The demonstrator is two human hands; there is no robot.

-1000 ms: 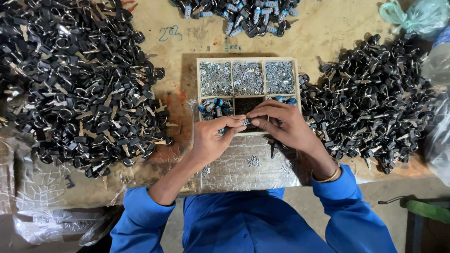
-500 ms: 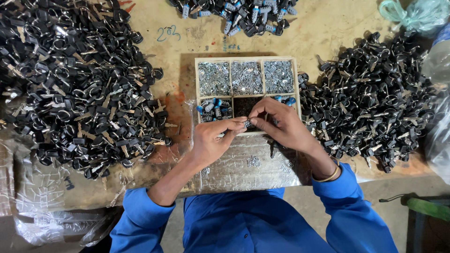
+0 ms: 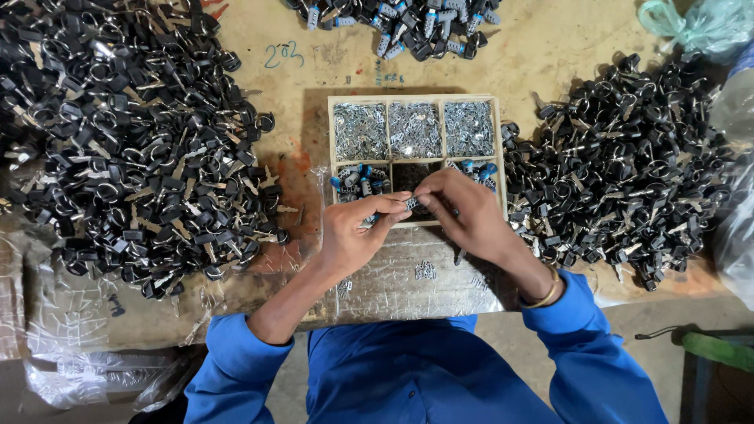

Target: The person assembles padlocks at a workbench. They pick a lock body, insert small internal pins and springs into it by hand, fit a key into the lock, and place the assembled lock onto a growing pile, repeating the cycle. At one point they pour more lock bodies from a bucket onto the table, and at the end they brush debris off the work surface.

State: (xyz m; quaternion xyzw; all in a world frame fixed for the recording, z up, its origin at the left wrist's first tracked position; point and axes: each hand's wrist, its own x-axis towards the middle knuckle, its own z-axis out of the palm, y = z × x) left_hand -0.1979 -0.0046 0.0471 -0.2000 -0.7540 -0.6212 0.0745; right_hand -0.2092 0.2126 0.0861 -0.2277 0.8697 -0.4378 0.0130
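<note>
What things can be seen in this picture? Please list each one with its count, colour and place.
wooden tray: one, pale, six compartments, table centre
small metal pieces: many, silver, tray's three far compartments
left key pile: one, black and silver, table left
right key pile: one, black and silver, table right
far pile: one, black and blue parts, top centre
plastic sheet: one, clear, near table edge
plastic bag: one, greenish, top right
small part: one, silver, pinched between both hands
left hand: over tray's near edge
right hand: over tray, bangle on wrist

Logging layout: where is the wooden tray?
Head view, centre: the wooden tray sits on the table between two black key piles, just beyond both hands.
</note>
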